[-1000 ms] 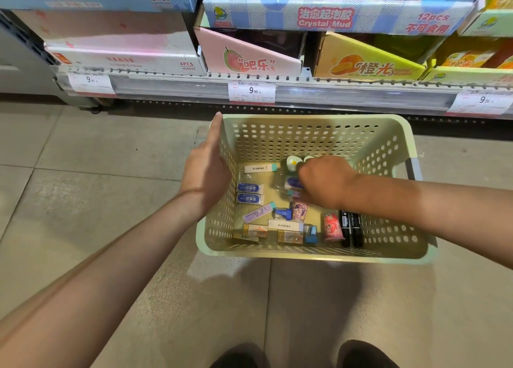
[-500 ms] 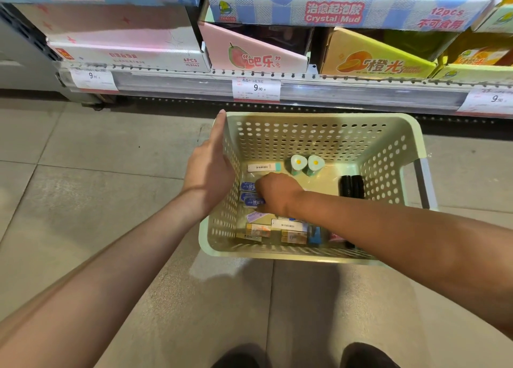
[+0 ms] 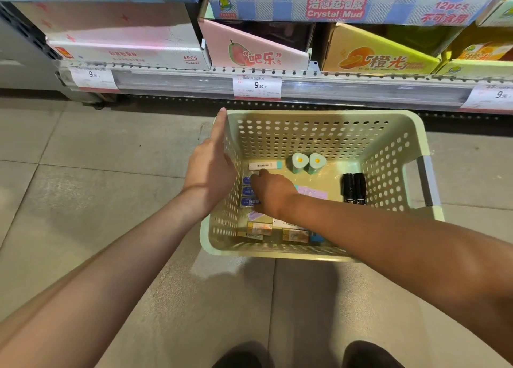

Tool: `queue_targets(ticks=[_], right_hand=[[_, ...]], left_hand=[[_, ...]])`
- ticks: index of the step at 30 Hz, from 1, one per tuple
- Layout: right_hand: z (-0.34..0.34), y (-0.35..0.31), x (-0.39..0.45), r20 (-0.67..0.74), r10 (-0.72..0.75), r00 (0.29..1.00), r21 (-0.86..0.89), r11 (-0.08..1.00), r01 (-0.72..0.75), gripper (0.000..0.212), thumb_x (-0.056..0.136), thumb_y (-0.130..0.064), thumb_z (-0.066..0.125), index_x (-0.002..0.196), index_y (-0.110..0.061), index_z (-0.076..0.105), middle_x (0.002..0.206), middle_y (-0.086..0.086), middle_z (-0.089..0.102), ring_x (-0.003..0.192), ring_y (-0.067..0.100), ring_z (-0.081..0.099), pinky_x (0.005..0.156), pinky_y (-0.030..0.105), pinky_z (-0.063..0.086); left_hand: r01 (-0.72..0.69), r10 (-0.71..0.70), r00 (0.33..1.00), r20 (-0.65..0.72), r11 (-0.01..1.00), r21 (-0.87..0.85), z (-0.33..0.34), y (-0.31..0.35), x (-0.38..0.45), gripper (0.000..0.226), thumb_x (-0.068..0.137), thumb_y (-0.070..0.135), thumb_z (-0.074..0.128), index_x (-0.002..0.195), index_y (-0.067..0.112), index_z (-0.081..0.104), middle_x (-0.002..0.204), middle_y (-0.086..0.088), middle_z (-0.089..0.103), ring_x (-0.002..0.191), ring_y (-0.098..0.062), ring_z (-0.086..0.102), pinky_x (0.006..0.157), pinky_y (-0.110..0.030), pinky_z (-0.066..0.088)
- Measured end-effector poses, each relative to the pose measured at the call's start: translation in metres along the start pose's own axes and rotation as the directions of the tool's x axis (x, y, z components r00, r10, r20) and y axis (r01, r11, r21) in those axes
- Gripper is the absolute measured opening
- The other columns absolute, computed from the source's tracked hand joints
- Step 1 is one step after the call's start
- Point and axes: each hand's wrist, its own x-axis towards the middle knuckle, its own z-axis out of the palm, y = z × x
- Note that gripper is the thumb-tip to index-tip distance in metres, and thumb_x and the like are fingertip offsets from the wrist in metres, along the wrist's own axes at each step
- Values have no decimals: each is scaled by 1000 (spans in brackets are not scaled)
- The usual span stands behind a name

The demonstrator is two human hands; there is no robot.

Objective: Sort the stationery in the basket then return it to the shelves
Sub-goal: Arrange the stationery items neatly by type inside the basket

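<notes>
Inside the pale green perforated plastic basket (image 3: 319, 134), your right hand (image 3: 273, 191) lies knuckles-up over the left-hand items; its fingertips reach down among three small blue-labelled eraser blocks (image 3: 247, 191) stacked along the left wall, but the back of the hand hides them, so whether they pinch anything cannot be told. Your forearm also covers part of a lilac flat packet (image 3: 312, 192) and the near row of small tan boxed erasers (image 3: 295, 235); their print is too small to read. Your left hand (image 3: 209, 167) lies flat with straight fingers against the outside of the basket's left wall, thumb side up. Clear of both hands stand two mint-green egg-topped containers (image 3: 306, 162), a long white eraser with a teal tip (image 3: 265, 165) beside them, and two black marker pens (image 3: 354, 188) near the right wall. Beyond the basket, which sits on a grey tiled floor (image 3: 83, 201), the shelf edge (image 3: 333, 88) carries price tags; the cardboard display boxes (image 3: 254, 49) above are cut off at the top.
</notes>
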Motion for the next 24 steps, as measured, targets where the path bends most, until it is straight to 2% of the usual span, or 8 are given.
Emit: queue_targets(ticks=[4,8,13,20,24], right_hand=[[1,-1,4,-9,77,997,7,997,-77,64,82,-19,69,134,-7,34,132,14,41,104,34,60,63,32,42],[0,-1,5,1,107,994,54,993,-107,53,82,-15,67,128,-6,41,133,14,36,102,33,61,63,30,42],[2,-1,8,-1,114,994,35,993,-114,46,83,-11,64,125,-4,45,136,15,33,98,33,62,63,30,43],[4,3,10,-22,77,997,25,997,-76,45,82,-15,68,120,-4,47,129,14,38,95,34,62,62,31,42],[-1,5,9,-2,54,999,11,998,-54,47,82,-22,68,120,-3,47,128,14,41,98,33,61,63,31,40]], left_hand=[[4,-4,1000,4,1000,9,0,1,0,77,87,-6,41,150,23,9,62,7,39,54,-3,36,55,-19,25],[17,-17,1000,8,1000,9,-1,3,-1,75,88,-5,41,149,25,9,72,-2,47,55,-4,36,58,-22,27],[25,-25,1000,4,1000,2,-1,4,-1,77,87,-5,41,149,26,8,81,-8,52,69,-20,47,64,-29,33],[23,-22,1000,6,1000,-8,-1,2,0,77,87,-5,42,149,26,8,81,-8,54,69,-21,48,64,-29,33],[31,-31,999,13,999,-13,-1,3,0,77,87,-5,42,149,26,8,77,-7,53,58,-16,44,61,-28,33]])
